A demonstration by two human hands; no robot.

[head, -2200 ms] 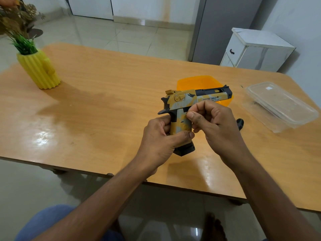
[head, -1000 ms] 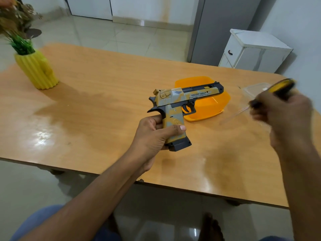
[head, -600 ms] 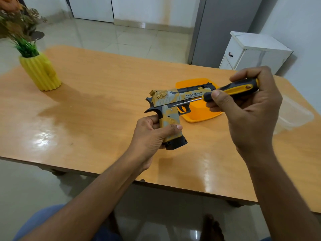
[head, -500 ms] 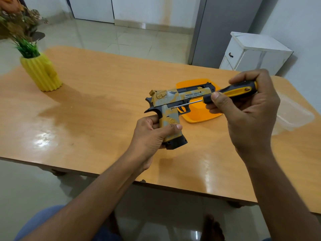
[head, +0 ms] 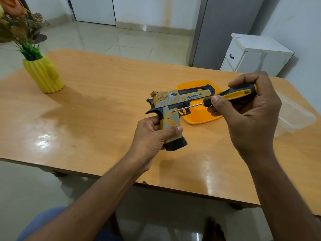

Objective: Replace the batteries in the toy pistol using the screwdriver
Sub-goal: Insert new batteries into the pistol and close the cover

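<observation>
A yellow, grey and black toy pistol (head: 175,101) is held upright above the wooden table (head: 104,101), barrel pointing right. My left hand (head: 152,136) grips its handle from the left, thumb across the side. My right hand (head: 246,112) holds a black and yellow screwdriver (head: 232,94) by its handle. The thin metal shaft reaches left, and its tip touches the top of the pistol's grip beside the trigger.
An orange lid (head: 199,115) lies on the table behind the pistol. A clear plastic container (head: 295,115) sits at the right edge, partly behind my right hand. A yellow ribbed vase with plants (head: 43,73) stands far left. A white cabinet (head: 251,53) stands beyond the table.
My right hand left the pistol, picked up the screwdriver at the right and brought it in. Its tip has slid down from the slide to the top of the grip.
</observation>
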